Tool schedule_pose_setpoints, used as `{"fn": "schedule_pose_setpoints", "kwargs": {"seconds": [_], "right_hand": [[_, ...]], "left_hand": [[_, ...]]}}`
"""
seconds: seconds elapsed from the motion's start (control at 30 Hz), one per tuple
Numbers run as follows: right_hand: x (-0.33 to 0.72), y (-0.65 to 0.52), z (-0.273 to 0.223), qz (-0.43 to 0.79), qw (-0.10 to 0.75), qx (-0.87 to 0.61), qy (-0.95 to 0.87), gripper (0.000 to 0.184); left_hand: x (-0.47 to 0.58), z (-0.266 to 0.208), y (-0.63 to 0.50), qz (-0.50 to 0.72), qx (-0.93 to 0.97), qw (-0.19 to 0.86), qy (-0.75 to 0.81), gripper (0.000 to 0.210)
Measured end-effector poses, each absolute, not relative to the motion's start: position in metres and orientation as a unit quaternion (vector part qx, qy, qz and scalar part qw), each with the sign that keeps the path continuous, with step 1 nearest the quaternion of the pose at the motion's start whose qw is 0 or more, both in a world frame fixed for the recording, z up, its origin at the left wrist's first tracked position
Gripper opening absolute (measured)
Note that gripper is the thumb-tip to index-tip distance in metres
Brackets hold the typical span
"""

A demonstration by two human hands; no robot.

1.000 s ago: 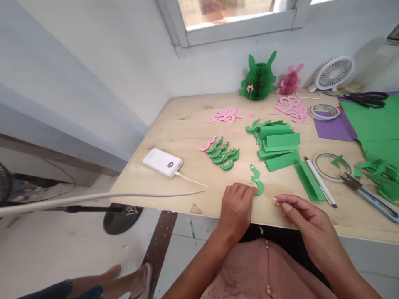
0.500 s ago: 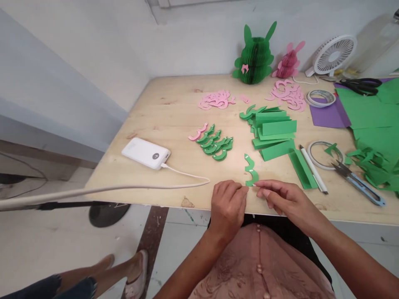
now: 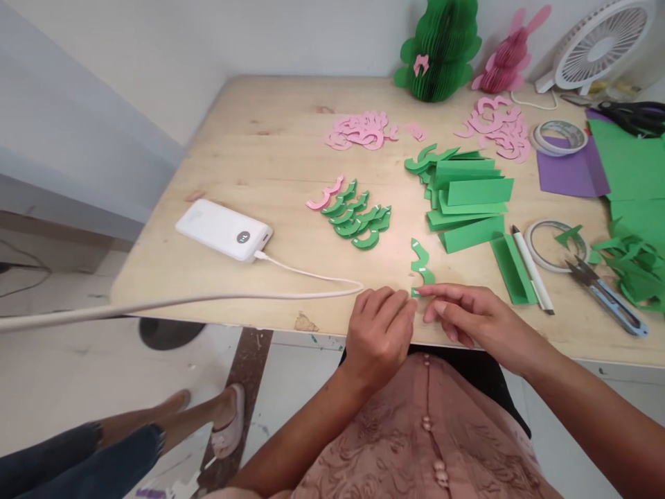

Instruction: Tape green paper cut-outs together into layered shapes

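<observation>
A wavy green paper cutout (image 3: 422,262) with small white patches lies flat on the table in front of me. With its index fingertip, my right hand (image 3: 467,312) touches the cutout's lower end; its thumb is apart from that finger and the other fingers bend below. Just left of the cutout, my left hand (image 3: 379,326) rests at the table edge with its fingers curled in; whatever may be in them is hidden. Farther left lie overlapping green cutouts (image 3: 358,220) with similar white patches and a pink one (image 3: 326,195).
Folded green strips (image 3: 475,197), a white pen (image 3: 533,269), a tape roll (image 3: 530,244) and thread snippers (image 3: 607,296) are at right. A white power bank (image 3: 223,230) with a cable lies left. Pink cutouts (image 3: 361,130), paper rabbits (image 3: 441,52) and a fan (image 3: 603,48) stand behind.
The view has shifted closer and downward. My right index fingertip lies on the cutout's lower end in both frames, and my left hand stays curled beside it.
</observation>
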State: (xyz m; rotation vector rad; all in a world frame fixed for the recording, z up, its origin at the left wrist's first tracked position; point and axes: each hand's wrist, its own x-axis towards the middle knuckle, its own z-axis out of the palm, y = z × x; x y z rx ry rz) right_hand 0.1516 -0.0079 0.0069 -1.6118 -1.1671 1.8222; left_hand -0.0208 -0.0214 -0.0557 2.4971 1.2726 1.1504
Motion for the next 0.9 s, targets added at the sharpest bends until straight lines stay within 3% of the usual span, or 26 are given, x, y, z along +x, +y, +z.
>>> {"fn": "schedule_pose_setpoints", "kwargs": {"seconds": [0.9], "right_hand": [[0.140, -0.014, 0.011, 0.714, 0.243, -0.581, -0.307, 0.053]], "left_hand": [[-0.022, -0.060, -0.021, 0.373, 0.835, 0.025, 0.403, 0.019]]}}
